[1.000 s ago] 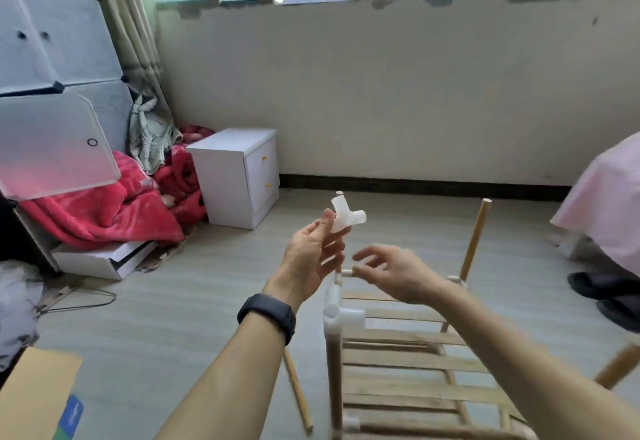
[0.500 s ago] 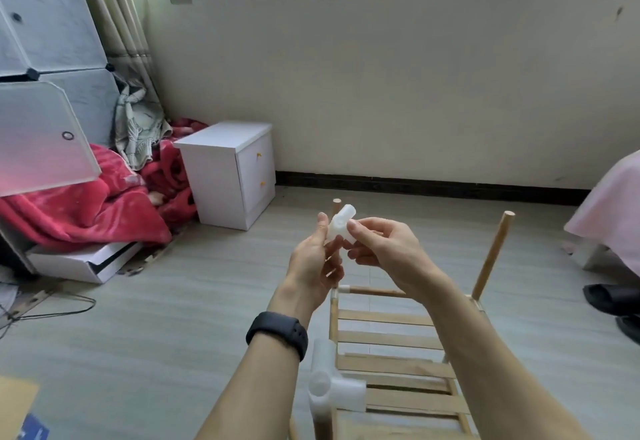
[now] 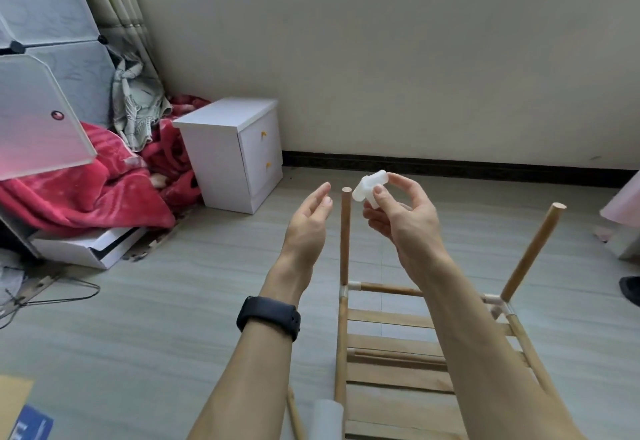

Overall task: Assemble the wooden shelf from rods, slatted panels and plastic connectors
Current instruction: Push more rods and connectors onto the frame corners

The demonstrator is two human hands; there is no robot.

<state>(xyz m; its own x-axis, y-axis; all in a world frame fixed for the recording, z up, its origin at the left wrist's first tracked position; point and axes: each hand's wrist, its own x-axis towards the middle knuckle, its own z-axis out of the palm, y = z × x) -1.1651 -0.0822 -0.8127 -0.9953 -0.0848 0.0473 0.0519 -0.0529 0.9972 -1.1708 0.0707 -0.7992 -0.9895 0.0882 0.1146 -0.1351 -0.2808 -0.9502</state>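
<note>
Head view: our right hand (image 3: 401,221) pinches the white plastic connector (image 3: 370,187) just right of the upright rod (image 3: 345,231); our left hand (image 3: 308,221), fingers relaxed and spread, hovers left of it, above the slatted panel (image 3: 391,370).

Soft, even daylight fills the room. It is brightest on the upper wall (image 3: 398,41) and dims a little toward the right edge. Shadows are faint, and the only deep dark patch sits low at the left edge under the cabinet panels (image 3: 45,6).

The white connector (image 3: 369,188) pinched in the right hand (image 3: 405,225) is nearly blown out, so its form is hard to read. A white plastic piece (image 3: 327,417) at the bottom edge — very close to the lens — is blurred.

Wide-angle distortion bows the baseboard (image 3: 450,166) and tilts the cabinet panels — detail near the corners looks smeared.
</note>
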